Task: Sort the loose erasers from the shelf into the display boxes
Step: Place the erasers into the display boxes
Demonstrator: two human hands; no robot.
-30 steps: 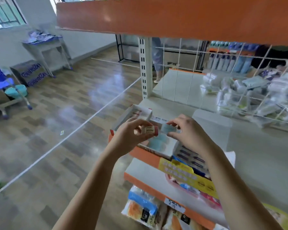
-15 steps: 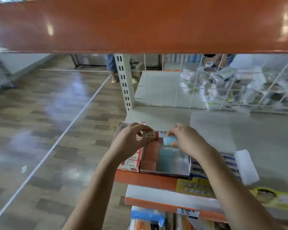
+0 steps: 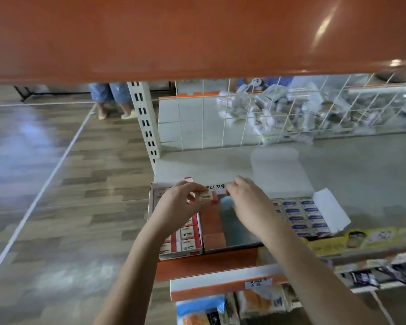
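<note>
Erasers are the matter here, and one red-and-white sleeved eraser is pinched between thumb and fingertips of the left hand, held above the seam between two display boxes on the white shelf. The right hand is lowered over the back of the middle box; its fingers are curled downward, but whether anything is pinched in them cannot be told. The middle box is seen partly filled, with a reddish column along its left side and much bare floor beside it. The left box is shown holding rows of red-and-white erasers, and the right box is packed with blue-labelled ones. Sorting is judged well under way, with the middle box left to fill. Bagged goods are piled behind the wire grid
</note>
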